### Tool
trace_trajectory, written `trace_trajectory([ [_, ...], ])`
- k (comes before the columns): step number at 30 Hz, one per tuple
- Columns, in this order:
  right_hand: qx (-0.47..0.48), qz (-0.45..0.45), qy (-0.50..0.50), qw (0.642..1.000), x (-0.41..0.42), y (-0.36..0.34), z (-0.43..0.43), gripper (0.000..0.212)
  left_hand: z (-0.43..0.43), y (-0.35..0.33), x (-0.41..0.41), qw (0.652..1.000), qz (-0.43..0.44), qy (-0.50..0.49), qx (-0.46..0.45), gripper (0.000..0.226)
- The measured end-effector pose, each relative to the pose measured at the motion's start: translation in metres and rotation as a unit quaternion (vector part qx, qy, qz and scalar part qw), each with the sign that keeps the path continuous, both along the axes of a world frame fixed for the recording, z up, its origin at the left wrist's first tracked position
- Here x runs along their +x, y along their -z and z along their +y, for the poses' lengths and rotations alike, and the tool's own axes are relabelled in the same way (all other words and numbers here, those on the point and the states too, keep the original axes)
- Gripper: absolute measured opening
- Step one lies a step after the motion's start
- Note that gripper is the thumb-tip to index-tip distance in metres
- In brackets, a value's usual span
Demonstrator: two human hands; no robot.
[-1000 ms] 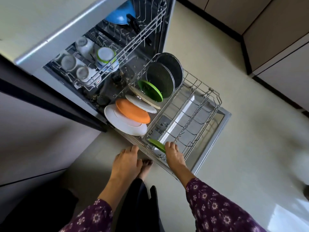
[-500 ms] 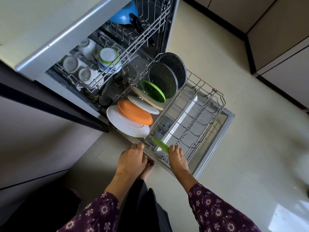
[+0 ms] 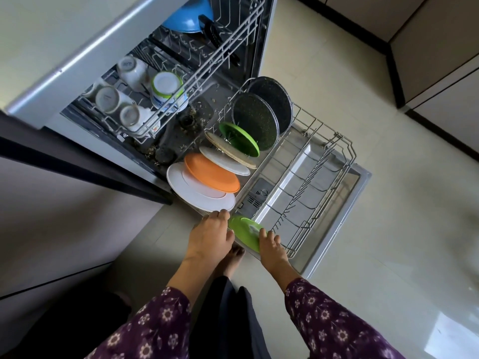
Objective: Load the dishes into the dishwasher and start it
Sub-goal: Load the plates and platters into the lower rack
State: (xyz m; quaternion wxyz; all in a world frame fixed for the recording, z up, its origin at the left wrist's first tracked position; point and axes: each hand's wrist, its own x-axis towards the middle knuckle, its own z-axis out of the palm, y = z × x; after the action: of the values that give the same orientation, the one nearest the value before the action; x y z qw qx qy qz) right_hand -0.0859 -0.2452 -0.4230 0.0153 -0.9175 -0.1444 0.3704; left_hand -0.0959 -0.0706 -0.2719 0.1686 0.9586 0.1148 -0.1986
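small round bright-green plastic plate: tilted, at front rim of pulled-out grey wire lower rack | right hand grips its right edge; left hand at its left edge, hold unclear | lower rack: large white plate, orange plate, dark speckled plates on edge | upper wire rack: upturned white cups, blue bowl

A home kitchen: an open dishwasher at twelve o'clock, tiled floor, cabinets at two o'clock.
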Motion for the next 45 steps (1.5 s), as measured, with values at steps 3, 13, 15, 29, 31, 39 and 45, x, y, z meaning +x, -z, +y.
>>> trace_trajectory([
  [3, -0.004, 0.021, 0.011, 1.0, 0.001, 0.008, 0.005, 0.065, 0.002, 0.001, 0.001, 1.0, 0.002, 0.001, 0.004, 0.033],
  [13, 0.009, 0.034, 0.011, 0.999, 0.001, 0.029, -0.017, 0.06, 0.003, 0.015, 0.001, 1.0, 0.012, 0.001, 0.002, 0.029],
  [15, 0.01, 0.053, 0.02, 0.998, 0.003, 0.027, -0.016, 0.061, 0.001, 0.015, 0.001, 1.0, 0.009, 0.001, 0.001, 0.029],
  [29, -0.054, -0.03, -0.068, 0.996, -0.017, 0.013, 0.011, 0.052, 0.002, 0.01, 0.006, 1.0, 0.015, 0.011, 0.009, 0.03],
  [31, -0.027, -0.098, -0.069, 0.992, -0.018, -0.004, 0.019, 0.036, 0.003, 0.005, 0.009, 1.0, 0.012, 0.013, 0.012, 0.03],
  [39, 0.019, -0.122, -0.013, 0.992, -0.008, -0.024, 0.008, 0.046, -0.002, -0.006, 0.024, 1.0, 0.002, 0.024, 0.001, 0.032],
  [45, 0.013, -0.119, -0.004, 0.993, -0.006, -0.013, -0.011, 0.063, -0.004, 0.003, 0.024, 1.0, 0.001, 0.029, 0.001, 0.031],
])
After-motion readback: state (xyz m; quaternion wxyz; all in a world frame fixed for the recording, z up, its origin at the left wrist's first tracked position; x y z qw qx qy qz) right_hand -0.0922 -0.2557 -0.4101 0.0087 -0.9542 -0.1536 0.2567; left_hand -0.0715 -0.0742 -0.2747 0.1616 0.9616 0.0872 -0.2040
